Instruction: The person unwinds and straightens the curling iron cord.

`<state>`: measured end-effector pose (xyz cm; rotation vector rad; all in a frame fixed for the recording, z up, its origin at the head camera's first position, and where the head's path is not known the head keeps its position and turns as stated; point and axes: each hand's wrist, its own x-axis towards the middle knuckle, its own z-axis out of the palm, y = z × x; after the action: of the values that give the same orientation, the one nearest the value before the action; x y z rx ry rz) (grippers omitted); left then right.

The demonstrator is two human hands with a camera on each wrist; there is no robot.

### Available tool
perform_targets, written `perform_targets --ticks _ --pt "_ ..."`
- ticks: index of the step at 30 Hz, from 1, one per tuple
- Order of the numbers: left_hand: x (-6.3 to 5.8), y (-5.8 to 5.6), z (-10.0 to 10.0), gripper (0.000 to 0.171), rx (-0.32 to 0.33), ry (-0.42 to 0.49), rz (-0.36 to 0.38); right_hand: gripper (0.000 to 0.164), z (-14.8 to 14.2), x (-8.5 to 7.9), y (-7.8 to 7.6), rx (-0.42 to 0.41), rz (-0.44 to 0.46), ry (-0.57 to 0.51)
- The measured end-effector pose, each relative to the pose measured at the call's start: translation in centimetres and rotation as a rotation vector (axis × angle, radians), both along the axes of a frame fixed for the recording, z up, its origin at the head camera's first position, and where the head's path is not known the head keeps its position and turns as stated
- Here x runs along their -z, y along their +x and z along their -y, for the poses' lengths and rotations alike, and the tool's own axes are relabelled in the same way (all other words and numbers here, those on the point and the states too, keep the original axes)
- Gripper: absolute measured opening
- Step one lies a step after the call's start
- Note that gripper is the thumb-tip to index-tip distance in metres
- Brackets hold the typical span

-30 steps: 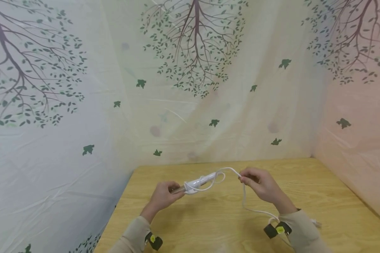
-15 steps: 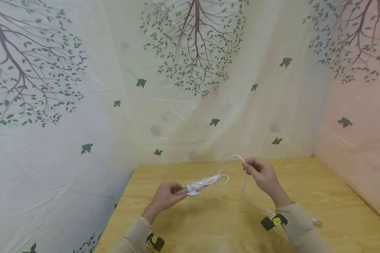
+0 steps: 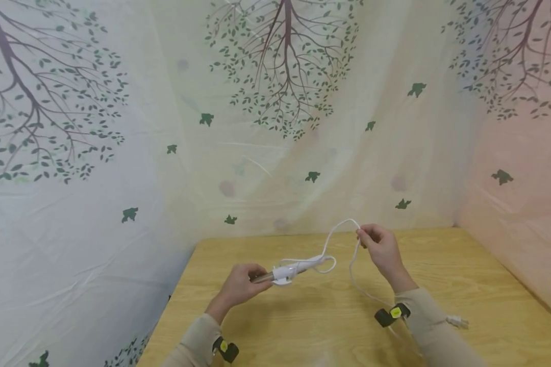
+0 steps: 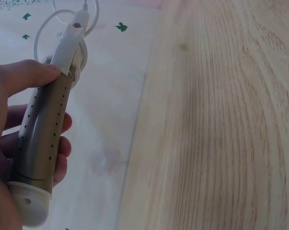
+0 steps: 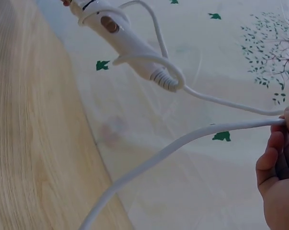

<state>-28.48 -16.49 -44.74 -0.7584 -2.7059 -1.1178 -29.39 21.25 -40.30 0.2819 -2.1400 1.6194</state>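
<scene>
My left hand [image 3: 239, 285] grips a curling iron [image 3: 298, 267] by its barrel, holding it tilted above the table. The barrel [image 4: 41, 129] is brownish metal with rows of small holes and a white end cap [image 4: 30, 205]; my thumb lies near the white clamp lever. A white handle [image 5: 130, 45] with a brown switch points away to the right, loops of its cord wound loosely round it. Between thumb and fingertips, my right hand [image 3: 385, 252] pinches the white cord [image 5: 168, 151], raised above and right of the handle. From there the cord hangs down towards my right forearm.
A white plug [image 3: 456, 321] lies on the wooden table [image 3: 266, 326] beside my right sleeve. Behind the table hangs a pale cloth backdrop [image 3: 266, 199] printed with trees and leaves, with more cloth at both sides.
My right hand has moved up and slightly right with the cord, lengthening the stretch between it and the handle. The left hand and curling iron have shifted only a little to the right.
</scene>
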Motion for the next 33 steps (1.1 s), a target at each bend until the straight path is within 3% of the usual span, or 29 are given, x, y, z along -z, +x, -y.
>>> perform_targets --ticks 13,25,33 --pt "0.0 -0.2 0.1 0.025 0.023 -0.002 -0.004 0.033 -0.9 2.3 -2.0 0.097 0.206 0.033" --pt "-0.3 -0.1 0.1 0.025 0.034 0.034 -0.041 0.031 -1.8 5.0 -2.9 0.137 0.253 0.130" --pt "-0.5 -0.3 0.2 0.023 0.019 0.027 -0.053 0.027 -2.6 7.1 -3.4 0.121 0.271 0.219"
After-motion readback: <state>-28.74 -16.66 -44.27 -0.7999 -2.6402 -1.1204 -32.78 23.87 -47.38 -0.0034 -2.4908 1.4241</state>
